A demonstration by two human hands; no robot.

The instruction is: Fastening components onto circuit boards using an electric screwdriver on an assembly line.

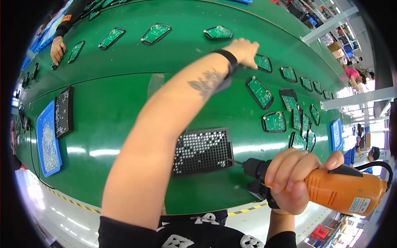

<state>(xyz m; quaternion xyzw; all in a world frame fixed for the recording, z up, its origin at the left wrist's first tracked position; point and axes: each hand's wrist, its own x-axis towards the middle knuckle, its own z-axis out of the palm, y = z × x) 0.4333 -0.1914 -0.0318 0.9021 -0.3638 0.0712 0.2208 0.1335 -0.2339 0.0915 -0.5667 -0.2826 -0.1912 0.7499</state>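
Observation:
My right hand [293, 177] is wrapped round an orange and black electric screwdriver [343, 190], held level above the table's near right side. Its thin bit points left, at the right edge of a black perforated screw tray [202, 153] partly filled with small silvery screws. My left arm stretches across the tray to the far side of the table. There my left hand [243, 51] has its fingers apart, beside a green circuit board in a black housing [264, 63]. The thumb side is at that board's left edge; whether it touches is unclear.
More boards in black housings [259, 93] lie to the right, some overlapping [305, 124], and others [156, 33] along the far strip. Blue bins of screws [49, 144] flank the table, one beside another black tray [65, 111]. A co-worker's hand [57, 49] is at far left.

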